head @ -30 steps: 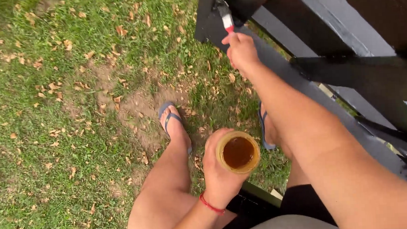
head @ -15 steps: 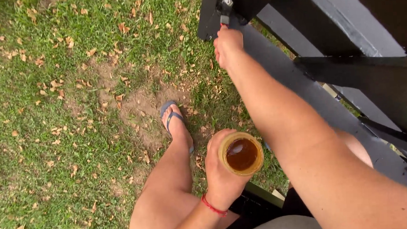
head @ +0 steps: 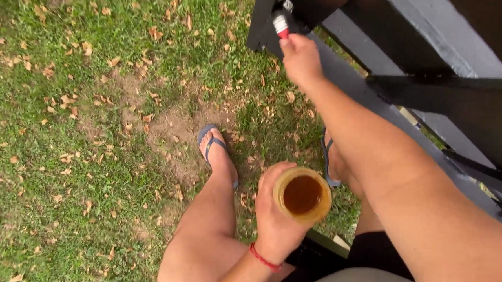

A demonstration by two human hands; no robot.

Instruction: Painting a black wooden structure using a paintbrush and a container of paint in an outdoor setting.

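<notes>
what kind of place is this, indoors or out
Outdoors, most likely a yard or garden: patchy grass strewn with dry leaves, and a dark painted fence. The right hand holds a brush to it; the left hand holds a jar.

1. We see a round, open container, yellowish with dark brown liquid inside, held upright at five o'clock in the view.
2. We see a small brush with a red and white handle at one o'clock, its tip against the black painted wooden structure.
</notes>
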